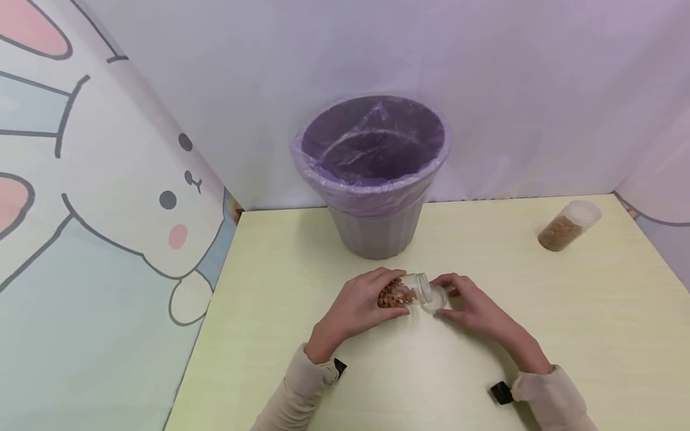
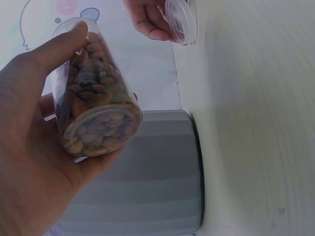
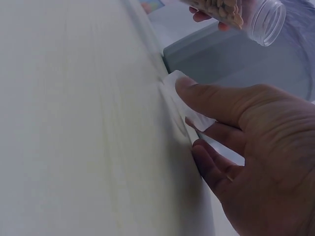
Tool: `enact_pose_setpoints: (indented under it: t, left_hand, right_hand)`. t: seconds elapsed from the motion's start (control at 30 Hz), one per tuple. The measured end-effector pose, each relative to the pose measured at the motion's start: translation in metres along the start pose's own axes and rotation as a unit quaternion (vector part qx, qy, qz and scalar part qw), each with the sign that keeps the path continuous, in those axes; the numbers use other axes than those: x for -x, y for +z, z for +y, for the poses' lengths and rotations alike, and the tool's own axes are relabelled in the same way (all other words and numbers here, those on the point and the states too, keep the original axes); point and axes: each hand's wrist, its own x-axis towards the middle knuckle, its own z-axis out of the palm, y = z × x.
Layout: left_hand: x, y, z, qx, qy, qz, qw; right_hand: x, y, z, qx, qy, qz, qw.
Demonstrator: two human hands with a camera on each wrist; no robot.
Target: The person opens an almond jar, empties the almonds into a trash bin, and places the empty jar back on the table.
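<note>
My left hand (image 1: 358,304) grips a clear plastic jar (image 2: 96,88) partly filled with brown nuts (image 2: 93,73). The jar lies tilted on its side above the table, its uncovered threaded mouth (image 3: 268,22) facing right in the head view. Beside that mouth, my right hand (image 1: 477,306) pinches a clear round lid (image 3: 189,103) by its edge, between thumb and fingers. The lid (image 2: 180,22) is apart from the jar and stands low at the tabletop; whether it touches the surface I cannot tell.
Behind the hands stands a grey bin (image 1: 377,230) lined with a purple bag (image 1: 372,200). A second clear jar (image 1: 563,230) of brown contents, with a whitish top, stands at the back right of the pale table (image 1: 269,269). White curtains border the back.
</note>
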Motion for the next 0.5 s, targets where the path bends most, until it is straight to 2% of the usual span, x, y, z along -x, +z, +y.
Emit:
enact_pose_setpoints:
  t: [0.13,0.23,0.5]
  left_hand:
    - [0.001,0.0,0.003,0.0,0.001,0.002,1.0]
    - [0.003,-0.003,0.005,0.003,0.0,0.01,0.9999]
    - [0.004,-0.026,0.009,-0.004,-0.002,0.023,0.9997]
  right_hand:
    - [0.002,0.002,0.0,0.008,0.02,-0.011,1.0]
    - [0.004,0.004,-0.001,0.012,0.018,-0.014,1.0]
    - [0.005,0.004,-0.006,0.025,-0.006,0.004,1.0]
